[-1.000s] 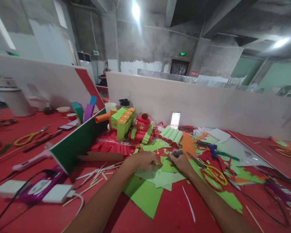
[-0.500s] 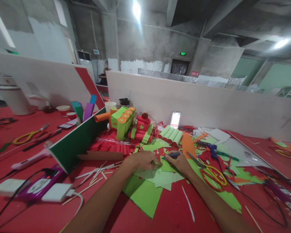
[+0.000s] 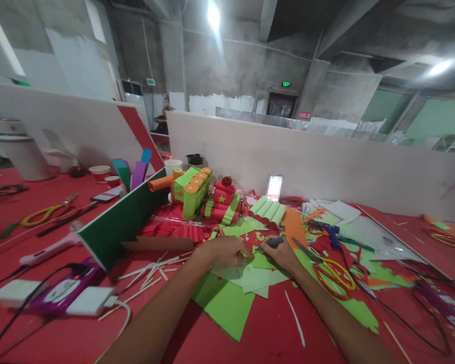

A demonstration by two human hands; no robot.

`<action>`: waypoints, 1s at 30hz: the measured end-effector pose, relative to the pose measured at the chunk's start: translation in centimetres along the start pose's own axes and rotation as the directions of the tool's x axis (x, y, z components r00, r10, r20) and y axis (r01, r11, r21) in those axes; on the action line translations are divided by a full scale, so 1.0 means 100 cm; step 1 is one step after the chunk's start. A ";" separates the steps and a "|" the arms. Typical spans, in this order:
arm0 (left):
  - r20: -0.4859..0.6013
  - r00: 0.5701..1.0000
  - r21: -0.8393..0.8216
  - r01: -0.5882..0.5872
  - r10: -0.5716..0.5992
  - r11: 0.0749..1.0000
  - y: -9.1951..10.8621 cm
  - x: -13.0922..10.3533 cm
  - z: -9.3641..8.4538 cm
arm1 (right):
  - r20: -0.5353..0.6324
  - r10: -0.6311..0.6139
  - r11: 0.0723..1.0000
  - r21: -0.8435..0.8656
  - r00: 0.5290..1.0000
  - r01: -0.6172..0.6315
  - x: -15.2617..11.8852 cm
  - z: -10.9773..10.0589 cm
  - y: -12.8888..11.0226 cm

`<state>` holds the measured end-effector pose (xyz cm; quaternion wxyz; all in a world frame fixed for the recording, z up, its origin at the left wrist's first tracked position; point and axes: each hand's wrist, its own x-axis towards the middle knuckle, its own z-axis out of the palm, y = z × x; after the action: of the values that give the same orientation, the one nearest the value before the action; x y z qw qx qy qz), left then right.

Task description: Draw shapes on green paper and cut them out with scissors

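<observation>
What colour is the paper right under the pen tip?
Lime green: the paper shows in the head view, the only one here.

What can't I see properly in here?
All in the head view:
- Marks from the pen on the light green paper: too small and blurred.
- What's beneath the left hand: the hand hides it.
- Phone screen: pixelated.
- Background person: mostly behind the white partition.
- Purple power strip: cut by the right edge.

The right hand (image 3: 284, 253) holds a pen (image 3: 272, 242) over green paper (image 3: 263, 262).
</observation>
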<state>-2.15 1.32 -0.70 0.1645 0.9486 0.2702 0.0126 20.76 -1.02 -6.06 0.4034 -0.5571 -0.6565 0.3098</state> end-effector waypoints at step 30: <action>-0.054 0.995 0.008 0.085 -0.084 0.996 -0.004 0.006 0.009 | 0.014 0.009 1.000 -0.007 1.000 -0.009 -0.002 -0.001 -0.002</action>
<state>-1.79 1.68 -1.68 0.1527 0.9364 0.3145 0.0296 20.80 -1.21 -5.87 0.3955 -0.5592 -0.6580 0.3129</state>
